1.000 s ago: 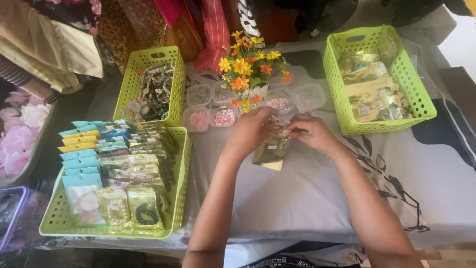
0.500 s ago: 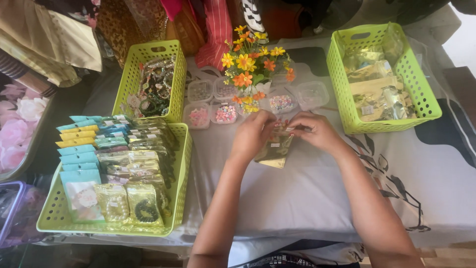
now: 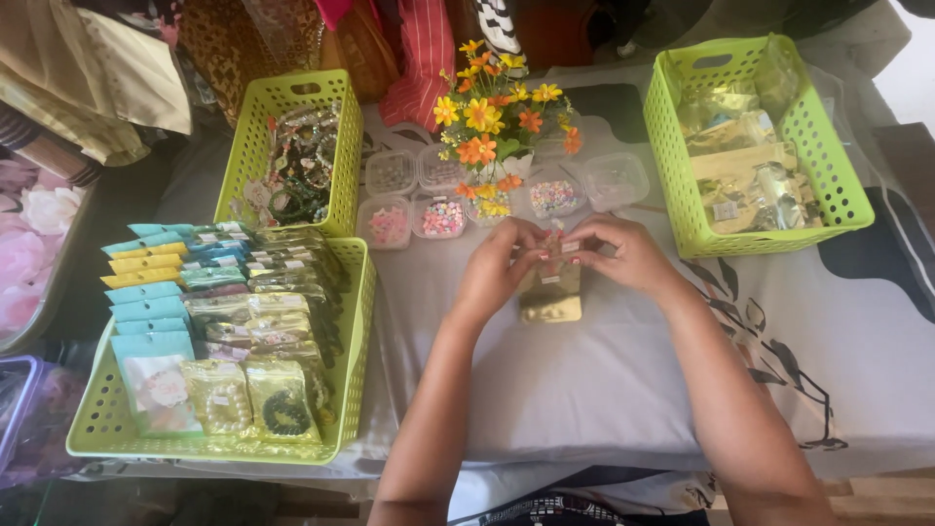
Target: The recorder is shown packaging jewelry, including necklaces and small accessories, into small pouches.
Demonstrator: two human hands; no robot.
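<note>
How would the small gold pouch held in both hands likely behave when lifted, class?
The gold pouch probably flexes: it looks like thin film, pinched at its top by the left hand and right hand. Its glossy face suggests slipperiness. Being small and flat, it is likely light.

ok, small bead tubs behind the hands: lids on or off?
Cannot tell. The bead tubs are clear plastic with coloured beads showing from above, but a clear lid would look the same, and no loose lids are in view.

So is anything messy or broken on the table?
Nothing stands out. Both hands, left and right, hold a small gold packet over the cloth; the bead tubs sit unspilled and the green baskets look tidy.
</note>
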